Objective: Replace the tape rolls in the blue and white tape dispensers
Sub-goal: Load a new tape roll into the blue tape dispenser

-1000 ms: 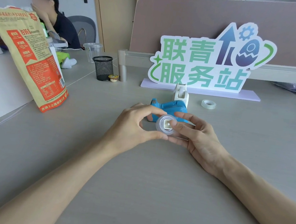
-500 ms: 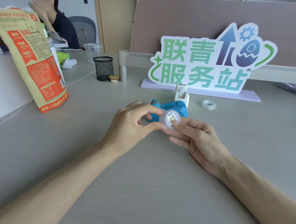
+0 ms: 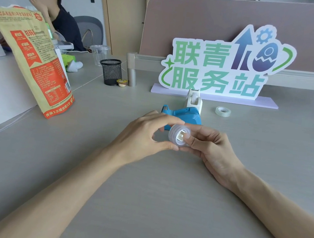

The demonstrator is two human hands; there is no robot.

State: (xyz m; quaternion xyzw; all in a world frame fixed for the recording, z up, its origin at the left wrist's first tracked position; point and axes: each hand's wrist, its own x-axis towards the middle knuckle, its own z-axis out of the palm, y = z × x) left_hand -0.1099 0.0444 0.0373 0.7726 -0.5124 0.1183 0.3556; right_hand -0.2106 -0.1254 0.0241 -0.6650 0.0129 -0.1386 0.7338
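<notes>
A clear tape roll (image 3: 175, 135) with a white square hub in its middle is held above the grey table between both hands. My left hand (image 3: 143, 136) pinches its left rim with thumb and forefinger. My right hand (image 3: 212, 149) grips its right side, thumb over the hub. Just behind the hands lies the blue tape dispenser (image 3: 183, 114), partly hidden by my fingers. The white tape dispenser (image 3: 194, 100) stands upright behind the blue one. A second clear tape roll (image 3: 223, 111) lies flat on the table to the right of the dispensers.
A green-and-white cut-out sign (image 3: 226, 68) stands behind the dispensers against a desk partition. A black mesh pen cup (image 3: 110, 72) and a small yellow-lidded cup (image 3: 121, 82) are at the back left. An orange printed bag (image 3: 33, 59) stands at the left. A person sits far left.
The tape roll and both hands first rose toward the blue dispenser, then came back slightly toward me. My right thumb now lies over the hub.
</notes>
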